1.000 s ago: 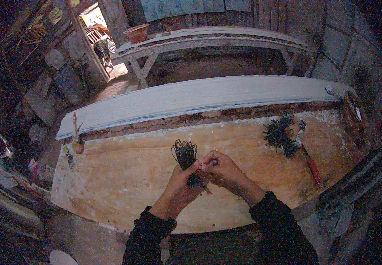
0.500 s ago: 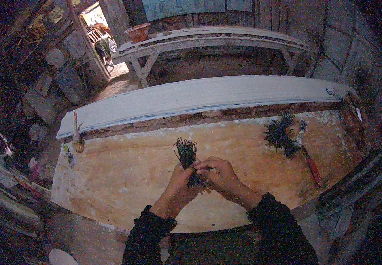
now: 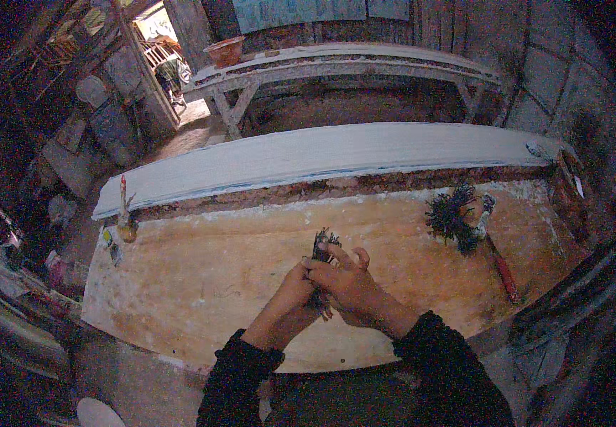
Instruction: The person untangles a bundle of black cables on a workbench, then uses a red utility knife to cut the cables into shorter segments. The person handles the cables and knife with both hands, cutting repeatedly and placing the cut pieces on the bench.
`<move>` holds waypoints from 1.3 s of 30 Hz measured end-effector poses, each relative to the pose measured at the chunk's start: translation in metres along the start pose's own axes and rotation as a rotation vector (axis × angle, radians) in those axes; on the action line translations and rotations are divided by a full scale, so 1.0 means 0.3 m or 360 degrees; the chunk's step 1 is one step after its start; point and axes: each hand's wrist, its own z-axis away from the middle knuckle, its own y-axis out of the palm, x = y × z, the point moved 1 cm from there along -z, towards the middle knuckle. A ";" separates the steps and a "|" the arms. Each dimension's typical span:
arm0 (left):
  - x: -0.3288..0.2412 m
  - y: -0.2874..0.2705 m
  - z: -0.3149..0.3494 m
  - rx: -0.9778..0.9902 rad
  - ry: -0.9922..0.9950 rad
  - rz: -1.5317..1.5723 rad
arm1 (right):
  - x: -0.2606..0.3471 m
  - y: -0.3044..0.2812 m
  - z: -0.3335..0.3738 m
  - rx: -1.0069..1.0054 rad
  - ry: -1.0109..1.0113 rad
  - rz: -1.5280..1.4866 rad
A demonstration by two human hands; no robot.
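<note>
Above the middle of the wooden board [image 3: 244, 285], both my hands close around a small bundle of thin dark strands [image 3: 322, 245]. My left hand [image 3: 290, 292] wraps it from the left and below. Pressed over the bundle from the other side is my right hand [image 3: 351, 285], its thumb near the left one and one finger curled clear. Bristly strand ends stick up above the fingers, and a few more show beneath the hands; the middle of the bundle is hidden. At the right lies a larger pile of similar dark strands [image 3: 454, 220].
Beside the pile lies a whitish-ended tool with a red handle [image 3: 502, 270]. A brush-like tool with a red tip [image 3: 123, 206] rests at the board's left end. A long whitish slab [image 3: 322, 156] runs along the far side. Behind it, a bench [image 3: 365, 67] carries a reddish pot [image 3: 224, 53].
The bundle showed looped tops half a second ago; now bristly ends show and it sits lower between the fingers. My right hand has moved from pinching its side to covering it.
</note>
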 end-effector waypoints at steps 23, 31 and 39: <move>0.071 -0.073 -0.084 -0.0156 0.0578 -0.0217 | -0.063 0.076 -0.015 -0.0418 0.0311 0.0163; 0.096 -0.073 -0.090 -0.0023 0.0655 0.0073 | -0.095 0.040 -0.010 -0.0298 0.0652 0.0067; 0.081 -0.045 -0.076 -0.0096 0.0708 0.0164 | -0.062 -0.001 -0.006 -0.0403 0.0649 0.0113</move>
